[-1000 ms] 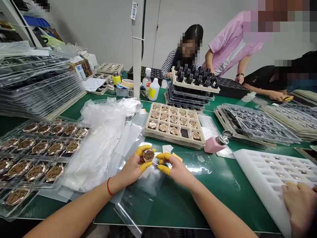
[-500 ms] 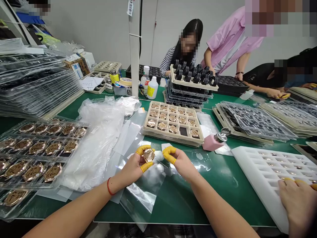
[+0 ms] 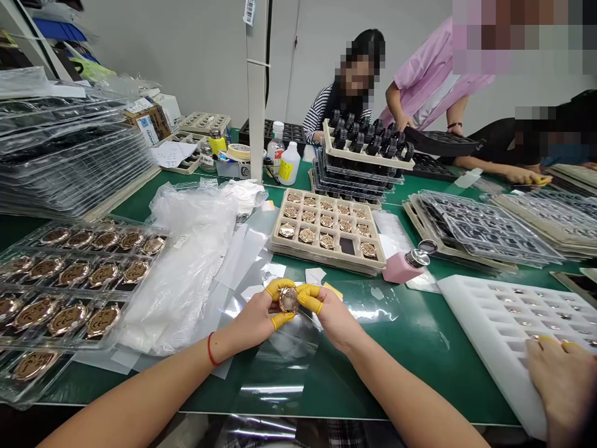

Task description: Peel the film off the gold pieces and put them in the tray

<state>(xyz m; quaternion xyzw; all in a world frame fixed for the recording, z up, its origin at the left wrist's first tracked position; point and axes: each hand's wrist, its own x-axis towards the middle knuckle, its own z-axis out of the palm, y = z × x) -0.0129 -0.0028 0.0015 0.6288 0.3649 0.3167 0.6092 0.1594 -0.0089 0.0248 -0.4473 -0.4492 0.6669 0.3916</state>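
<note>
My left hand (image 3: 254,320), in yellow finger cots, grips a round rose-gold watch case (image 3: 288,301) by its edge above the table. The case's face looks hazy and greyish. From the other side my right hand (image 3: 336,316), also in yellow finger cots, has its thumb and fingertips pinched together against the case's right rim. Whatever lies in that pinch is too small to make out. Under both hands lies clear plastic film (image 3: 280,367). Behind them a beige tray (image 3: 326,256) holds rows of similar watch cases, with one slot in its front row bare.
Clear trays of watch cases (image 3: 74,272) and a bag of white plastic (image 3: 172,292) lie left. A pink pump bottle (image 3: 403,266) stands right of the beige tray. Another person's hand (image 3: 555,373) rests on a white foam tray (image 3: 459,298). Co-workers sit and stand behind.
My right hand has moved left, from apart to touching the watch case. The case has shifted slightly right and its face looks duller. The person in pink has lifted a black tray.
</note>
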